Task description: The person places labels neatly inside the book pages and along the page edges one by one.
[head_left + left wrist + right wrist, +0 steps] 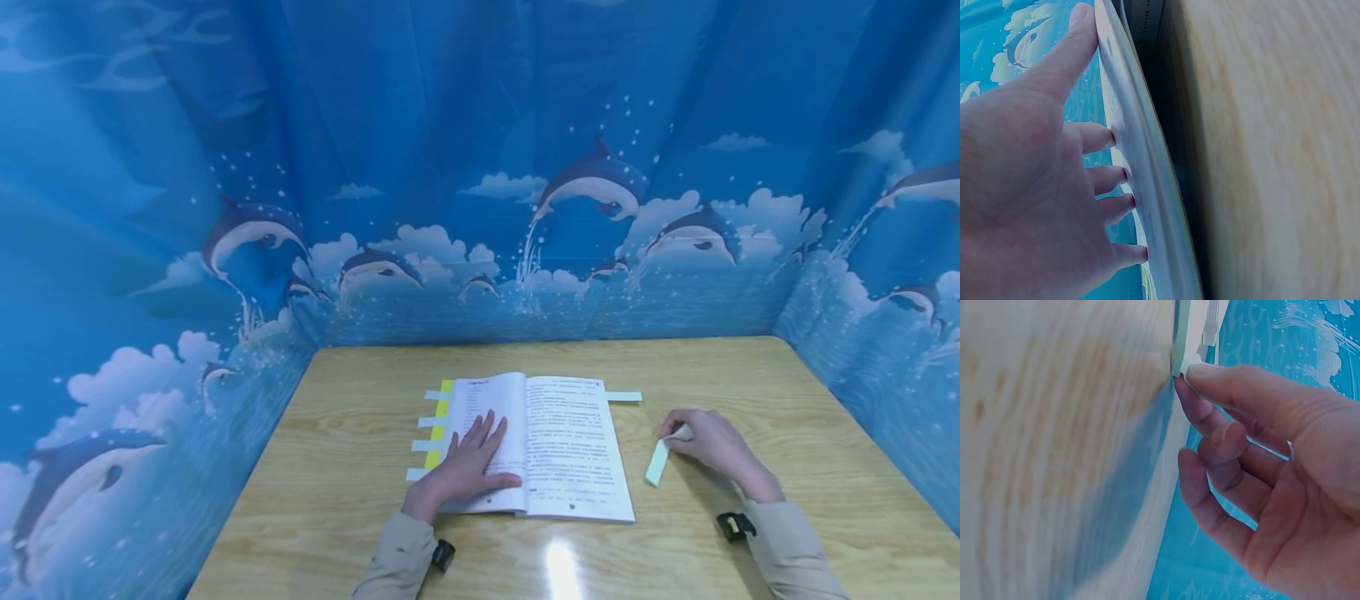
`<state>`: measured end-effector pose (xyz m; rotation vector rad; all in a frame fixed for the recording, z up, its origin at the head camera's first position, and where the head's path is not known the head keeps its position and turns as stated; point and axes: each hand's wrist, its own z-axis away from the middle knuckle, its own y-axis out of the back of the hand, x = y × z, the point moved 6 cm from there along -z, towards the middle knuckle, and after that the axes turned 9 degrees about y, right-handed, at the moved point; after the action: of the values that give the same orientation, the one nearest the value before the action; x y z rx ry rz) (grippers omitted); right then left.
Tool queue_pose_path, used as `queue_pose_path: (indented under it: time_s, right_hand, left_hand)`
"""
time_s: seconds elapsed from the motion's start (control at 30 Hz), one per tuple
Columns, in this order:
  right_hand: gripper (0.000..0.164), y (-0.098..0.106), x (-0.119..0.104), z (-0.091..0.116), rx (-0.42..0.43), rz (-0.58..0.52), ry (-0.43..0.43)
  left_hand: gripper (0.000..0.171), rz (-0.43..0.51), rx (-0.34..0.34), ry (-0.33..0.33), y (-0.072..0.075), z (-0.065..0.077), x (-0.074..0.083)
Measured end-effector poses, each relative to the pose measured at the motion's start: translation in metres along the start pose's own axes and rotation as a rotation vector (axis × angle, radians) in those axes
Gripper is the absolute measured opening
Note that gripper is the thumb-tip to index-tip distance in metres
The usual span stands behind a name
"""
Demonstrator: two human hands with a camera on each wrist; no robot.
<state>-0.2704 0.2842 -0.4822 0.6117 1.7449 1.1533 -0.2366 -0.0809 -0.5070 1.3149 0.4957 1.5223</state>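
Note:
An open book (573, 450) lies on the table with printed text on both pages. My left hand (474, 467) rests on its left page, fingers spread and thumb reaching toward the spine. In the left wrist view the fingertips of this hand (1029, 181) meet the page surface. To the right of the book, my right hand (708, 442) pinches the upper end of a narrow pale green sticky-note pad (657, 465) between thumb and fingers. In the right wrist view the pad (1182, 337) is at the thumb tip, close over the table, and the other fingers are curled.
Several pale sticky tabs (432, 422) stick out past the book's left edge, beside a yellow strip (438, 433). Another tab (624, 397) juts from the upper right edge. A blue dolphin-print curtain (450, 167) borders the wooden table (360, 400) at the back and sides.

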Motion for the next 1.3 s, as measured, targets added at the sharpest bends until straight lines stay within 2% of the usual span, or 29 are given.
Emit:
queue_pose_path:
  time_s: [0.23, 0.6, 0.9, 1.3]
  right_hand:
    - [0.012, 0.0, 0.002, 0.001, 0.008, 0.007, 0.014]
    - [0.005, 0.001, -0.002, 0.0, -0.008, 0.06, 0.016]
    - [0.009, 0.008, -0.004, -0.001, 0.084, 0.052, 0.027]
    - [0.007, 0.011, -0.009, -0.001, 0.086, 0.041, -0.013]
  left_hand:
    - [0.098, 0.003, 0.001, -0.002, 0.0, 0.0, 0.0]
    - [0.098, 0.001, 0.002, 0.003, 0.0, 0.0, 0.0]
    - [0.098, -0.004, 0.009, 0.005, 0.0, 0.001, 0.0]
    - [0.097, 0.011, -0.005, 0.008, 0.0, 0.0, 0.0]
